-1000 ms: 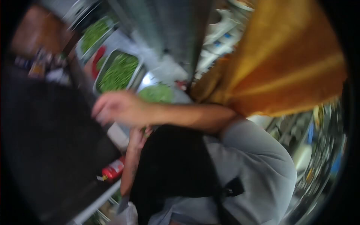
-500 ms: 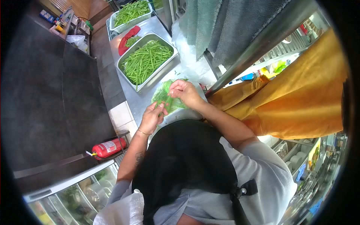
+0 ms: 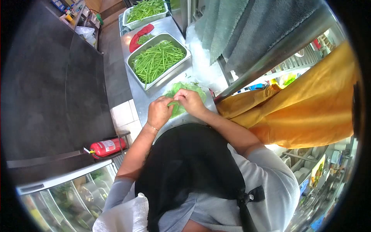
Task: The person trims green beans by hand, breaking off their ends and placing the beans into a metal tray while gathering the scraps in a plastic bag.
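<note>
My left hand (image 3: 159, 113) and my right hand (image 3: 190, 101) meet fingertip to fingertip above a crumpled light-green plastic bag (image 3: 199, 92) on the metal table. A bit of green bean (image 3: 172, 103) shows between the fingers, mostly hidden by them. Both hands are closed in a pinch around it. Just beyond them stands a deep steel pan (image 3: 187, 58) holding a heap of green beans (image 3: 159, 60). A small pile of green pieces (image 3: 145, 39) lies behind the pan, beside a red cloth (image 3: 136, 40).
A white basket of green beans (image 3: 145, 11) stands at the table's far end. Grey towels (image 3: 251, 34) hang over a metal rail (image 3: 276, 58) on the right, with an orange cloth (image 3: 305, 108) below. A red fire extinguisher (image 3: 108, 147) sits low on the left.
My hands have come together, the left turning so its back faces up. The beans seen trailing from the left hand are now mostly covered. The whole view has shifted slightly.
</note>
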The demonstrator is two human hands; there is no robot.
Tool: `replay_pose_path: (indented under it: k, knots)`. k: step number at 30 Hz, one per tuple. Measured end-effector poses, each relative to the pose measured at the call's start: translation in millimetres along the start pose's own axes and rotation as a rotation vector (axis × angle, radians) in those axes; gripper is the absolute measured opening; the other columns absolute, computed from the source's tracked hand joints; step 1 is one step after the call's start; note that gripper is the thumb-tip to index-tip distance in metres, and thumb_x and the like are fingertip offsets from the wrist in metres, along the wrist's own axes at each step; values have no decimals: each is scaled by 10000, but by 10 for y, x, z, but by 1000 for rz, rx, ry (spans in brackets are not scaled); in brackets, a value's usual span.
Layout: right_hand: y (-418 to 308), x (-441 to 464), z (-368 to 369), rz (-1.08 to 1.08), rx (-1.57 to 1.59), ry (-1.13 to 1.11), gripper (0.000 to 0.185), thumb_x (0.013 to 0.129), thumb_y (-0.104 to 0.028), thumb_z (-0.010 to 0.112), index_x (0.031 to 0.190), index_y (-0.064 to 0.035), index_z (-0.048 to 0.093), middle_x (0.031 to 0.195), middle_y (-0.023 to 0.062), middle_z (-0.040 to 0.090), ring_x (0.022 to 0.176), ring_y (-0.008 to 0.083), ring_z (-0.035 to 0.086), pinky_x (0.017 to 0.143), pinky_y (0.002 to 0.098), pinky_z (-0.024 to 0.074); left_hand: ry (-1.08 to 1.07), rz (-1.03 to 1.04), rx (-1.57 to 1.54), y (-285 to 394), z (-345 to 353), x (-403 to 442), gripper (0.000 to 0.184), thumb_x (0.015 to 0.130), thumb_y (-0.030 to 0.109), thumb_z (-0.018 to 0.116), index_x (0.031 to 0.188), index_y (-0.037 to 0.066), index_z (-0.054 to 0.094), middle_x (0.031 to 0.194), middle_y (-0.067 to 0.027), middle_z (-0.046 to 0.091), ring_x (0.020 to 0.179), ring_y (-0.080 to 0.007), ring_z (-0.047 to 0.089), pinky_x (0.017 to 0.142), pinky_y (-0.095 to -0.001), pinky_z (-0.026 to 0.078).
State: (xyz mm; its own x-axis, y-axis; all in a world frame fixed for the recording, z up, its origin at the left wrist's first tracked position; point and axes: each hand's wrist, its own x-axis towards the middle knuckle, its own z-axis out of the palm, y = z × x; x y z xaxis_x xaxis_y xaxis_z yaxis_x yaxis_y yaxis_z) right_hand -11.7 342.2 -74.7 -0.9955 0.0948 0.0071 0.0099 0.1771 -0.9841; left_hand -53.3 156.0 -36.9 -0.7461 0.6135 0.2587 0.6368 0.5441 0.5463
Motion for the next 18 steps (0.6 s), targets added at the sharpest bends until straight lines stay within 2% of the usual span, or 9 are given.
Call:
replay_pose_path:
  k: [3, 5, 6, 7, 8, 9, 11, 14, 18]
  knots:
    - [297, 137, 45, 196, 142, -14, 102, 1000, -76, 684, 966, 12, 723, 864, 78, 762, 803, 129, 710, 764, 318, 577, 168, -140, -334, -72, 171, -25, 144, 874, 61, 788, 1015, 33, 795, 888, -114, 772, 842, -283, 749, 777, -381, 593]
    - [464, 173, 43, 447, 739, -68, 134, 1011, -121, 694, 1038, -2, 750, 921, 117, 776, 866, 159, 731, 810, 328, 573, 191, -399, -607, 29, 115, 18, 85, 907, 70, 781, 984, 35, 789, 818, -68, 735, 758, -221, 704, 701, -345, 556]
    - [413, 143, 8, 447, 739, -63, 134, 1011, -121, 694, 1038, -2, 750, 921, 117, 776, 866, 159, 731, 810, 328, 573, 215, -662, -875, 64, 93, 47, 44, 940, 79, 774, 953, 37, 782, 749, -22, 698, 673, -160, 660, 625, -309, 520]
    - [358, 116, -55, 219, 244, 47, 161, 1017, -146, 699, 1066, -5, 759, 949, 120, 784, 884, 173, 732, 826, 335, 569, 322, -744, -1082, 46, 81, 73, 86, 987, 105, 760, 911, 82, 728, 666, 65, 561, 531, -54, 455, 489, -251, 351]
    - [302, 92, -97, -14, -250, 150, 189, 1023, -170, 705, 1095, -8, 769, 977, 123, 791, 901, 188, 732, 842, 342, 565, 321, -742, -1083, 2, 42, 69, 86, 987, 105, 760, 911, 82, 728, 666, 65, 561, 531, -54, 455, 489, -251, 351]
    - [272, 70, -111, -18, -252, 149, 189, 1023, -170, 705, 1095, -8, 769, 977, 123, 791, 901, 188, 732, 842, 342, 565, 366, -758, -1244, -42, -29, 75, 100, 990, 110, 761, 916, 103, 693, 638, 83, 501, 502, -37, 378, 466, -251, 285]
    - [231, 30, -81, -27, -137, 189, 231, 1021, -206, 725, 1118, -4, 782, 1025, 96, 799, 905, 202, 731, 860, 362, 570, 448, -790, -1418, -92, -99, 103, 165, 996, 129, 765, 932, 136, 613, 605, 117, 370, 468, -23, 261, 436, -254, 194]
    - [290, 44, -9, 123, 133, -205, 244, 1024, -227, 738, 1120, -5, 768, 1026, 55, 776, 909, 151, 709, 851, 306, 567, 507, -790, -1466, -106, -134, 120, 156, 998, 132, 762, 949, 134, 614, 609, 113, 383, 458, -31, 266, 431, -252, 199]
    - [406, 33, 67, 201, 300, -245, 248, 995, -236, 770, 1094, -9, 762, 939, 67, 769, 838, 127, 697, 781, 302, 571, 509, -754, -1499, -135, -168, 90, 202, 984, 130, 778, 942, 139, 580, 660, 95, 437, 469, -37, 296, 429, -251, 217]
